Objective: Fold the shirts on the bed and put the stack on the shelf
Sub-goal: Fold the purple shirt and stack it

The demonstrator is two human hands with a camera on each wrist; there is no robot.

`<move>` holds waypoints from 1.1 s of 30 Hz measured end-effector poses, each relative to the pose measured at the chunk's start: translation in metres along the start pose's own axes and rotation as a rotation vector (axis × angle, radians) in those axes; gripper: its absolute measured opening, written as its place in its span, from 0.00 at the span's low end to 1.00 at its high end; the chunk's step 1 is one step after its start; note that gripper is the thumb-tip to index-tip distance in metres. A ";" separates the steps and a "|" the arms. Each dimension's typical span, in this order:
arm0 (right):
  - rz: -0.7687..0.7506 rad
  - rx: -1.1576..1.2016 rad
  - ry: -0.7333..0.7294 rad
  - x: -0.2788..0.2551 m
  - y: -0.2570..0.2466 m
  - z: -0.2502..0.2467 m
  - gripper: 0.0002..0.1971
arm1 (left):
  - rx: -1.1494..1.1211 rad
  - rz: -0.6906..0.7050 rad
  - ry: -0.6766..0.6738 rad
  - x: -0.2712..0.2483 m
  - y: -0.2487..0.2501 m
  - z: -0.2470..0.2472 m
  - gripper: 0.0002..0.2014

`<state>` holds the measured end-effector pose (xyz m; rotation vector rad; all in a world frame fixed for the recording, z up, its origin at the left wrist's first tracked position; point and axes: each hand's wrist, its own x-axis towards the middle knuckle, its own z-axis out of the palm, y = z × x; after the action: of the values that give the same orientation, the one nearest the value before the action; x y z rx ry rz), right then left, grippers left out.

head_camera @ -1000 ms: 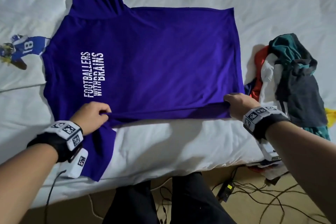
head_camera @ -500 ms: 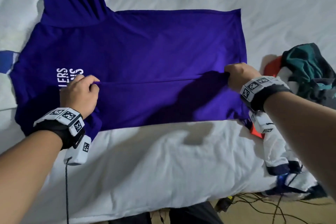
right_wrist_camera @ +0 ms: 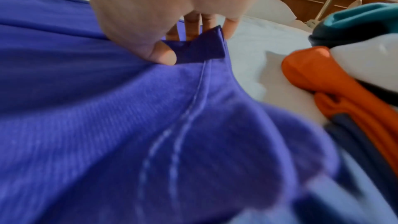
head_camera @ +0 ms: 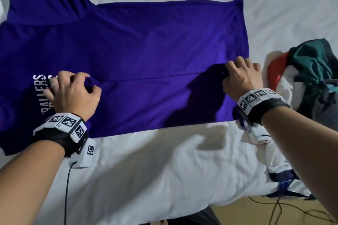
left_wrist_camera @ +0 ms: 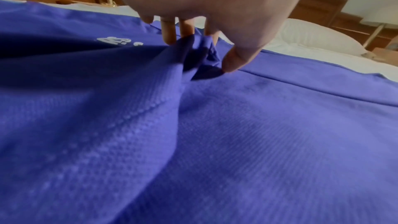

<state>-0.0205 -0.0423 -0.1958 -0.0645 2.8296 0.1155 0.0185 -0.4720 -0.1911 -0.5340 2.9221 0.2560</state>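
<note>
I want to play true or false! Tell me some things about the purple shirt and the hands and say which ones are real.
1. Both hands pinch the purple shirt. True: the left hand and the right hand each pinch a bit of its cloth.
2. The shirt lies on a wooden floor. False: it lies on a bed with a white sheet.
3. White letters are printed on the shirt. True.
4. The pile of other clothes is beside the left hand. False: it is beside the right hand.
5. The shirt is rolled into a ball. False: it lies spread out, with its near side folded over.
</note>
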 end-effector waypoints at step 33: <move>-0.033 -0.048 -0.034 -0.075 0.012 0.037 0.39 | 0.026 0.380 -0.230 -0.077 0.001 0.046 0.52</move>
<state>0.0609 -0.0249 -0.2068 -0.1193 2.7906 0.1755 0.0949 -0.4367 -0.2211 0.0587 2.7720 0.3005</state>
